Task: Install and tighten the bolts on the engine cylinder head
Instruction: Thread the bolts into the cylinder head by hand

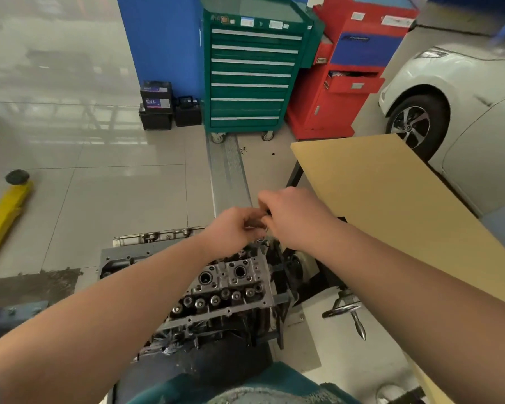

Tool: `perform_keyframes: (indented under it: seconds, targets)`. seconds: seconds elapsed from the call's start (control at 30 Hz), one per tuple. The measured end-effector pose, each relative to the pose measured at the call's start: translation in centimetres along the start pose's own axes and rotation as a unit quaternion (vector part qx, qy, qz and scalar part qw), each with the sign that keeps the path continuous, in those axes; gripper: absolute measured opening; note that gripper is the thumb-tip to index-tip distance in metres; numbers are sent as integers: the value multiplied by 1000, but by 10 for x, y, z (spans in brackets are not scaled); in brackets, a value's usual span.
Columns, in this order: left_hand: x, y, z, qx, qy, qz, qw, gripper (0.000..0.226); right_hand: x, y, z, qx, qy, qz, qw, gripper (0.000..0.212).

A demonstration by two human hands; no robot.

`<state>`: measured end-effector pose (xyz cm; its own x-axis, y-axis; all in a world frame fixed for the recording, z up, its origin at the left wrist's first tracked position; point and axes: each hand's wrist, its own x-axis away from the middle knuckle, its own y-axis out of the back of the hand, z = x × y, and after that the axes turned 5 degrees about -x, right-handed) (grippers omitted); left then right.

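While both arms reach forward over the engine cylinder head (231, 287), left hand (233, 231) and right hand (292, 217) meeting above its far end, fingers curled and bunched together around something small and dark between them; too blurred and hidden to tell whether a bolt, or which hand has the firmer grip. No gap visible between the two sets of fingertips. Directly beneath the hands, a small metal piece (260, 242) standing up from the far edge of the head, possibly a bolt top, not sure.

Cylinder head lying tilted on a stand, low in the middle of the view, open round bores and a row of valve parts facing up. Just right of it, a shiny metal handle with a pointed tip (350, 313) on a pale tabletop (312, 339). Farther right, a tan cardboard sheet (391, 199). Beyond, on the tiled floor (114, 185): a green drawer cabinet (251, 74), a red cabinet (341, 83) beside it, black batteries (158, 106) to the left, a white car (455, 91) at far right, a yellow lift arm (3, 211) at far left.
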<state>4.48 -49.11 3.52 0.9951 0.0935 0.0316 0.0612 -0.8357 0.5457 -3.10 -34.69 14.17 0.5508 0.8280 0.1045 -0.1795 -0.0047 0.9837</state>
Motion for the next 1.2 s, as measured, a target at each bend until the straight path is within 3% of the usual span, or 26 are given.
perform_keyframes:
  seconds: [0.33,0.47,0.57,0.63,0.77,0.83,0.87,0.97,1.1,1.2]
  targets:
    - [-8,-1,11,36,6,-5,999,42,13,1,-1,-40,5,17,999,19]
    - [-7,-3,12,59,10,0,998,36,9,1,-1,-16,-51,19,998,21]
    - [-6,-4,6,30,-6,-25,999,29,4,-3,4,50,-135,0,990,49]
    - [-8,-5,5,29,-16,-36,999,31,7,-7,7,72,-133,-19,988,57]
    - [-10,0,7,20,-25,18,999,16,15,-1,2,-24,-18,2,1000,30]
    - [-11,2,7,32,-23,47,998,10,13,2,2,-6,-42,15,999,23]
    - [-11,1,7,36,-18,45,998,17,11,1,1,17,-71,8,997,27]
    - [-12,-3,8,30,-2,-9,999,25,10,-4,0,101,-116,-10,988,54]
    - [-12,-3,9,49,-20,7,999,17,17,-2,-8,-67,-19,30,997,27]
    - [-12,-3,10,59,-21,43,997,22,16,-3,-10,-35,-52,33,998,21]
